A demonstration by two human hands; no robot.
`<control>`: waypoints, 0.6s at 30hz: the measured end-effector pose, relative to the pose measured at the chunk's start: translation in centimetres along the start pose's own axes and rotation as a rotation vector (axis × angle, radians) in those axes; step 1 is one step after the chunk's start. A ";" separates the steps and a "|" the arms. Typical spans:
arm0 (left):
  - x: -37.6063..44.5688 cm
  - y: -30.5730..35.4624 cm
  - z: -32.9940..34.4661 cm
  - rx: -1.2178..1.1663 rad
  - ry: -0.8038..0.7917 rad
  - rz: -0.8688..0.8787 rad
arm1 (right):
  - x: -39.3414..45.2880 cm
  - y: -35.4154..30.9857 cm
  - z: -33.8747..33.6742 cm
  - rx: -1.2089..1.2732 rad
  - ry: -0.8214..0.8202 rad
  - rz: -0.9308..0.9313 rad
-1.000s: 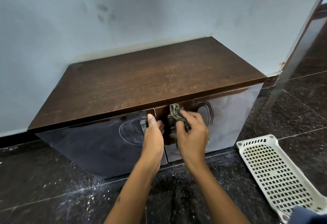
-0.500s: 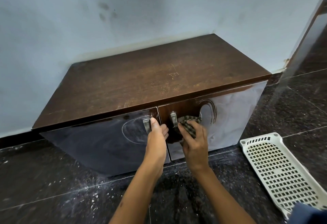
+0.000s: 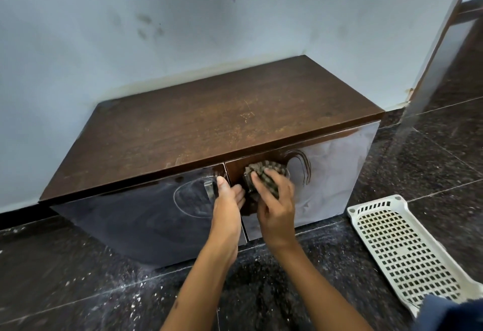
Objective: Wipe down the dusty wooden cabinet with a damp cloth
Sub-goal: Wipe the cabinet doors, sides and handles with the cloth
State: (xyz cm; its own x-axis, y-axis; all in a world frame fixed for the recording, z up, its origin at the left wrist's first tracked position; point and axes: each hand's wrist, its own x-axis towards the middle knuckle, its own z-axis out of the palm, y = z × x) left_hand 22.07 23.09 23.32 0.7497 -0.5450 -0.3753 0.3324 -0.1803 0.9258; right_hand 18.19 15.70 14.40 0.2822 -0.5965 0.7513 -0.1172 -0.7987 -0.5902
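A low dark wooden cabinet [image 3: 209, 121] stands against the wall, its top streaked with dust and its two glossy doors filmed with grey dust. My right hand [image 3: 277, 200] holds a bunched checked cloth [image 3: 266, 174] and presses it on the right door's inner top corner, over that door's handle. My left hand [image 3: 228, 200] rests at the inner edge of the left door, beside its metal handle [image 3: 209, 187], thumb up. A dark wiped patch with curved streaks [image 3: 300, 163] shows to the right of the cloth.
A white perforated plastic tray [image 3: 400, 249] lies on the dark speckled floor [image 3: 78, 278] at the right. Dust specks litter the floor before the cabinet. A door frame [image 3: 439, 43] rises at the far right. Blue fabric [image 3: 449, 315] shows at the bottom right corner.
My right hand slid the cloth rightwards off the right door's handle, then brought it up onto the handle at the door's top corner. My left hand stayed at the left door's edge.
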 end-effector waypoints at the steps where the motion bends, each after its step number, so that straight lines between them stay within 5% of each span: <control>1: 0.0 0.0 0.0 0.010 -0.001 0.002 | -1.0 0.3 0.2 0.014 -0.018 0.051; 9: 0.0 -0.1 -0.3 0.035 -0.053 0.023 | -4.4 -0.1 0.9 0.243 -0.100 0.551; 14: -0.2 0.2 0.4 0.103 -0.120 0.044 | -2.8 -3.2 1.7 0.618 -0.027 1.166; 18: 0.4 0.1 0.4 0.224 -0.116 0.068 | -2.1 -3.7 1.4 0.831 -0.096 1.425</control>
State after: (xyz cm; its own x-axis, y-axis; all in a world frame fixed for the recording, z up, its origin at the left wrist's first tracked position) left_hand 22.15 22.51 23.30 0.6913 -0.6496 -0.3162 0.1391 -0.3098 0.9406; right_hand 19.39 20.07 14.57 0.4589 -0.7345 -0.5000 0.1828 0.6287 -0.7559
